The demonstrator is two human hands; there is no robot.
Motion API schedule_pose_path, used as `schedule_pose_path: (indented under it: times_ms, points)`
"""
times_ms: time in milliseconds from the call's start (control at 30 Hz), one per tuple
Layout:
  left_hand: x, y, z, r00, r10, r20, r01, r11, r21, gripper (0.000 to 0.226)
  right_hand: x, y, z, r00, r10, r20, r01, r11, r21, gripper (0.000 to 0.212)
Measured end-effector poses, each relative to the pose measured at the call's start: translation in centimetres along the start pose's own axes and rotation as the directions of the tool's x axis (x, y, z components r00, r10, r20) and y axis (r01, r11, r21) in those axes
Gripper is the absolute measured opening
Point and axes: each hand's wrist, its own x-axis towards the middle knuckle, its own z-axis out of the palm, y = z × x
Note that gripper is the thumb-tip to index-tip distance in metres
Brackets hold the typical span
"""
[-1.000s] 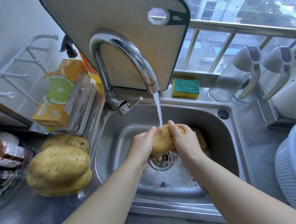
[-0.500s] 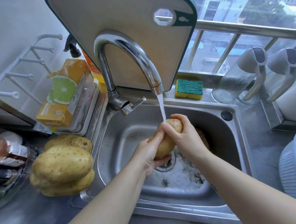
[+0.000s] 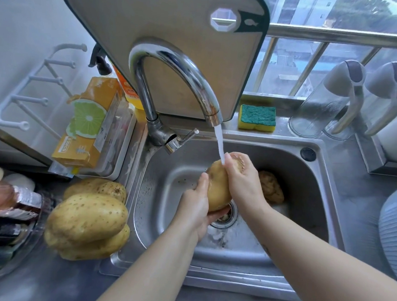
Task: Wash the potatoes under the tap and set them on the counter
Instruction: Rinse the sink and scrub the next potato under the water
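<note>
Both hands hold one yellow potato [image 3: 218, 187] upright over the drain of the steel sink [image 3: 312, 182]. My left hand [image 3: 194, 207] cups its lower end from the left. My right hand [image 3: 242, 179] wraps its top and right side. Water from the chrome tap [image 3: 174, 78] runs onto the potato's upper end. A dirtier potato [image 3: 271, 187] lies in the basin behind my right wrist. Three potatoes [image 3: 87, 217] are piled on the counter left of the sink.
A cutting board [image 3: 177, 31] leans behind the tap. A green and yellow sponge [image 3: 257, 118] lies on the sink's back ledge, with two clear jugs [image 3: 325, 105] to its right. An orange box [image 3: 86, 123] in a tray and bottles [image 3: 6, 202] crowd the left counter.
The potato has been turned from lying sideways to standing upright under the stream. My left hand slid down to its lower end and my right hand moved over its top.
</note>
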Motion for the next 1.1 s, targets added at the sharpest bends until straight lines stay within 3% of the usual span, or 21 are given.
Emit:
schedule_pose_path:
  times_ms: [67, 200, 333, 467, 633, 800, 933, 1100]
  points:
    - [0.0, 0.4, -0.4, 0.999, -0.038, 0.003, 0.038, 0.999, -0.014, 0.027, 0.0, 0.2, -0.4, 0.994, -0.007, 0.11, 0.009, 1.0, -0.018, 0.017]
    - [-0.2, 1.4, -1.2, 0.996, -0.084, 0.018, 0.084, 0.996, -0.026, 0.026, 0.2, 0.0, -2.2, 0.926, 0.038, 0.376, 0.013, 0.991, -0.133, 0.053]
    - [-0.3, 1.9, -1.3, 0.993, -0.012, 0.119, -0.001, 0.994, 0.11, 0.022, 1.1, -0.7, -3.7, 0.906, 0.119, 0.407, -0.121, 0.992, -0.019, 0.05]
    - [-0.1, 2.4, -1.8, 0.978, -0.015, 0.209, -0.023, 0.984, 0.178, 0.011, 2.4, -1.1, -5.7, 0.789, 0.222, 0.572, -0.29, 0.957, 0.028, 0.055]
    - [0.0, 2.4, -1.6, 0.966, 0.013, 0.258, -0.073, 0.972, 0.225, 0.02, 2.1, -1.1, -4.9, 0.871, 0.125, 0.475, -0.086, 0.991, -0.104, 0.064]
    - [0.0, 2.7, -1.5, 0.977, -0.025, 0.212, -0.009, 0.987, 0.157, 0.027, 3.2, -1.8, -6.2, 0.781, 0.201, 0.591, -0.166, 0.98, -0.114, 0.072]
    - [0.0, 2.7, -0.8, 0.991, -0.026, 0.134, 0.005, 0.989, 0.15, 0.025, 2.6, -1.6, -4.7, 0.877, 0.102, 0.47, 0.006, 0.975, -0.223, 0.064]
    - [-0.2, 3.0, -1.0, 0.992, -0.03, 0.125, 0.015, 0.992, 0.123, 0.016, 3.1, -1.8, -5.7, 0.814, 0.208, 0.543, -0.143, 0.977, -0.16, 0.057]
